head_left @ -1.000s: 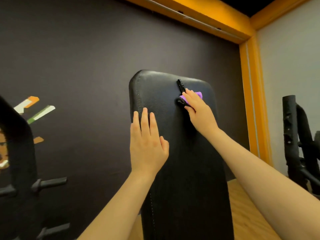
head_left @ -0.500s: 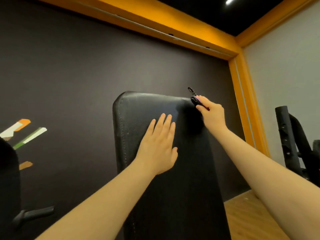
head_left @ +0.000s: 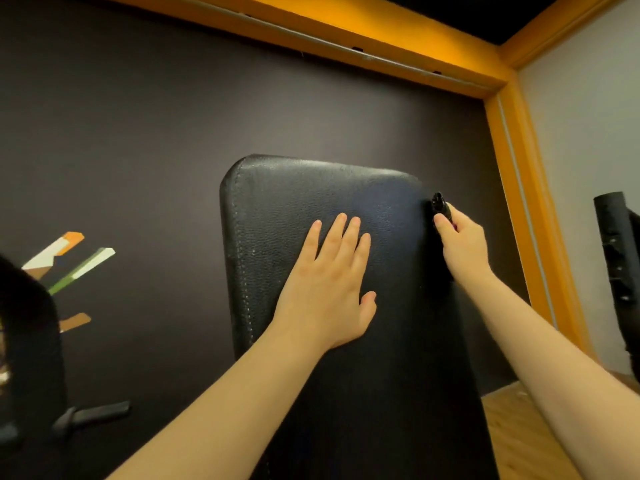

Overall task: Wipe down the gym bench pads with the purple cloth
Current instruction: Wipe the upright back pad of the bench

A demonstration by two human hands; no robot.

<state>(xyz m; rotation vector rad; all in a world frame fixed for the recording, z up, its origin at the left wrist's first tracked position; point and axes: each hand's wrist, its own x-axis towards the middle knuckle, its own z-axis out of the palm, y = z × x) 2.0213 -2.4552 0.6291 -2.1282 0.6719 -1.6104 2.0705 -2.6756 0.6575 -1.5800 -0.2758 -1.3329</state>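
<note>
Black textured leather bench pad point(head_left: 294, 202) stands upright under the left hand point(head_left: 329, 289), whose flat, straight fingers press it. At the pad's right edge, the right hand point(head_left: 462, 244) curls round a black clip point(head_left: 440, 204); the purple cloth is hidden.

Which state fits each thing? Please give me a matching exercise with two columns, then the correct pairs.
Column one:
1. left hand
2. right hand
3. black padded leather bench back
4. orange wooden frame

Column two:
A. borders the dark wall
B. flat on the pad, fingers straight
C. stands upright before the wall
D. curled at the pad's right edge, gripping a small black clip

Pairs: 1-B, 2-D, 3-C, 4-A
</note>
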